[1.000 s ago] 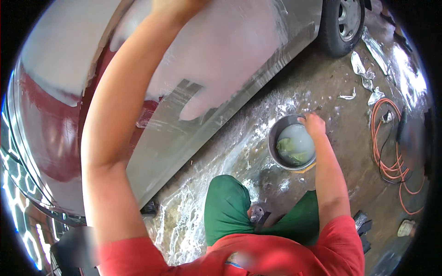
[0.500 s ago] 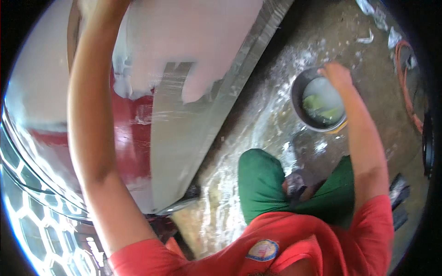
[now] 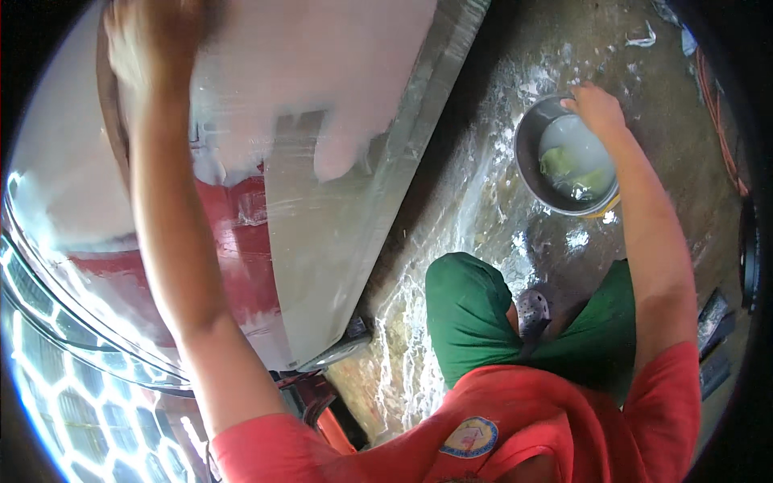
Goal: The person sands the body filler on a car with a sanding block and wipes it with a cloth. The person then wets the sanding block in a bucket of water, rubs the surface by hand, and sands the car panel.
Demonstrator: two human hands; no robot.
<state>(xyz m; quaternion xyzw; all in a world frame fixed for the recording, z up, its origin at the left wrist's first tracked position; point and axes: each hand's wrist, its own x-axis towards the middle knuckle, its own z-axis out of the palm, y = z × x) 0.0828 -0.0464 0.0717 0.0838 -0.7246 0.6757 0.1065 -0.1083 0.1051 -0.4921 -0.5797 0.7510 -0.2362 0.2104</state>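
My left hand [image 3: 155, 48] is at the upper left, against or just over a car's body panel [image 3: 346, 48]. Motion blurs its fingers, so whether it holds anything cannot be made out. The panel is patched in pale pink, grey and glossy red, with wet streaks. Over on the right, my right hand [image 3: 597, 109] grips the rim of a dark grey bucket [image 3: 527, 153]. Inside the bucket, cloudy water surrounds a yellow-green cloth or sponge [image 3: 568, 165]. The bucket leans a little, its mouth toward me.
Whitish liquid streaks the wet concrete floor [image 3: 451, 209] between the car and the bucket. An orange hose or cable [image 3: 718, 129] runs along the right, near a dark round object [image 3: 749, 249]. Plastic scraps [image 3: 644, 36] lie at the upper right. My knees are bent below.
My left hand has come further into view, moving down over the panel. My right hand keeps hold of the bucket, which sits slightly more to the right and higher in view.
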